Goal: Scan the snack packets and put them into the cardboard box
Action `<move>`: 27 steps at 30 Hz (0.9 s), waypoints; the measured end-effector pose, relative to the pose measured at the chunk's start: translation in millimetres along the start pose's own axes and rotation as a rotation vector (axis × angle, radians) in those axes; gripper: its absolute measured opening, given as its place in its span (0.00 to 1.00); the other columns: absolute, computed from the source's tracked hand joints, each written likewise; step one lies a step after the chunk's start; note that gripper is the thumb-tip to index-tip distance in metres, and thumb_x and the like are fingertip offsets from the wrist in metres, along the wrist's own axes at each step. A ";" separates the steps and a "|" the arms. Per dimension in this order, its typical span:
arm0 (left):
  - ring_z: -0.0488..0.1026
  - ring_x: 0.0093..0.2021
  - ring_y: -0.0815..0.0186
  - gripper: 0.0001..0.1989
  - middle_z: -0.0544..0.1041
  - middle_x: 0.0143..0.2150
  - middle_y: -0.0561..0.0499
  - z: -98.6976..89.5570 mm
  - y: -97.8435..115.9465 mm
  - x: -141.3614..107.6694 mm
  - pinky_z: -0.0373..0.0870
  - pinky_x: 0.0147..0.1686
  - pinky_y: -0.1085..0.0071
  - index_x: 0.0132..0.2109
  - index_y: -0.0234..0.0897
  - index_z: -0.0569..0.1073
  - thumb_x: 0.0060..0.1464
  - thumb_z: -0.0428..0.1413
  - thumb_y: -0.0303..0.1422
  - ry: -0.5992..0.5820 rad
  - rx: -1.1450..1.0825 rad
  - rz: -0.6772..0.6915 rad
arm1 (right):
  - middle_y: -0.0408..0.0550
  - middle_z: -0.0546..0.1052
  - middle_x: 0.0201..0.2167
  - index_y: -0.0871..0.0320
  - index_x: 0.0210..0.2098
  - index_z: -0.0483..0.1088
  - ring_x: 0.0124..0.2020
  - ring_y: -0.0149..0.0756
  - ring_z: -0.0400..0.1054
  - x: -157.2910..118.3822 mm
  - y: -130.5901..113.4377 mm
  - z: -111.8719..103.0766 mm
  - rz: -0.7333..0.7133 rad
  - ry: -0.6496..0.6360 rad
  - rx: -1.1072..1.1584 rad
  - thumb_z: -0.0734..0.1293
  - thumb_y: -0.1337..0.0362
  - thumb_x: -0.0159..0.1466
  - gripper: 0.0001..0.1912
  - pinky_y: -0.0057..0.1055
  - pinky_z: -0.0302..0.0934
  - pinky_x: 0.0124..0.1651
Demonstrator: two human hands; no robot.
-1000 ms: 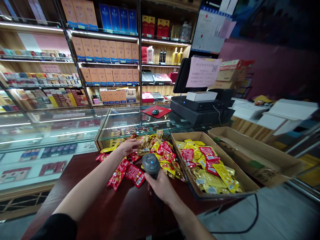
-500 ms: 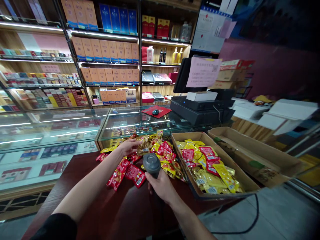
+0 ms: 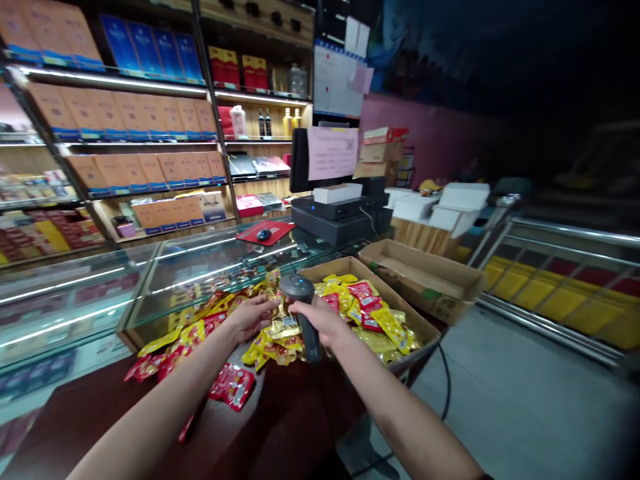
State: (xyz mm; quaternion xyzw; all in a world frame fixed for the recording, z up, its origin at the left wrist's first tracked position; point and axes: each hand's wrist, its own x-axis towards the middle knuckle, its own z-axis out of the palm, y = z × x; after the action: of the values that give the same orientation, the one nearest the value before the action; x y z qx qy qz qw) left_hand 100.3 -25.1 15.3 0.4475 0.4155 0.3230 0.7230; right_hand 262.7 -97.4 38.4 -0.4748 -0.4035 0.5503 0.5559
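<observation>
We are wrapping the fingers of our right hand (image 3: 323, 321) around the handle of the dark scanner (image 3: 299, 287), leaving its blue light showing on top. We are extending the partly curled fingers of our left hand (image 3: 251, 319) to the gold packet (image 3: 283, 325); we cannot tell whether they are gripping it.

We are seeing a pale barcode label near the packet's lower edge, its print too small to read. No brand is reading clearly on the scanner. The scanner is standing between our hands, its head uppermost, its handle running steeply down and slightly right. The packet is lying just left of the scanner, its long axis running roughly up and down the view.

Beneath and left, red and yellow packets (image 3: 233, 385) are covering part of the dark red table (image 3: 280, 427). To the right, an open carton (image 3: 425, 328) is holding more packets. Beyond, a pink sheet (image 3: 333, 153) with a QR code and unreadable text is hanging on the monitor (image 3: 299, 160).
</observation>
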 end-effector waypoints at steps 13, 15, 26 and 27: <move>0.74 0.29 0.70 0.16 0.78 0.33 0.47 160.3 17.4 127.3 0.69 0.32 0.74 0.38 0.31 0.73 0.41 0.66 0.32 -0.082 0.040 0.013 | 0.38 0.64 0.12 0.61 0.20 0.66 0.17 0.27 0.58 51.4 -63.7 -154.5 0.060 0.335 0.006 0.66 0.70 0.45 0.03 0.27 0.54 0.23; 0.75 0.31 0.68 0.16 0.78 0.35 0.46 159.2 20.1 132.9 0.70 0.35 0.71 0.40 0.32 0.74 0.42 0.65 0.32 -0.036 0.071 0.004 | 0.36 0.61 0.11 0.60 0.19 0.64 0.16 0.26 0.54 56.3 -64.7 -161.5 0.042 0.375 -0.024 0.66 0.70 0.45 0.04 0.26 0.50 0.22; 0.76 0.33 0.65 0.22 0.79 0.37 0.43 32.9 15.9 32.4 0.72 0.34 0.71 0.45 0.33 0.76 0.40 0.67 0.32 0.021 0.144 0.061 | 0.39 0.70 0.19 0.61 0.30 0.73 0.21 0.27 0.60 29.0 -27.6 -47.0 0.035 -0.054 -0.084 0.69 0.67 0.45 0.11 0.26 0.52 0.27; 0.76 0.33 0.65 0.21 0.79 0.37 0.44 17.5 13.2 16.5 0.71 0.33 0.72 0.45 0.33 0.77 0.40 0.67 0.32 0.046 0.152 0.068 | 0.40 0.70 0.20 0.61 0.30 0.73 0.22 0.27 0.60 26.1 -19.3 -31.0 0.047 -0.107 -0.076 0.68 0.67 0.45 0.11 0.26 0.53 0.27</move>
State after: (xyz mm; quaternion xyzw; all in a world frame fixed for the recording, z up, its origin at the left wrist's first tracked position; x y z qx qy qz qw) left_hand 122.0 -12.7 26.7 0.5074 0.4397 0.3254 0.6659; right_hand 299.1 -73.0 48.3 -0.4746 -0.4420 0.5720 0.5021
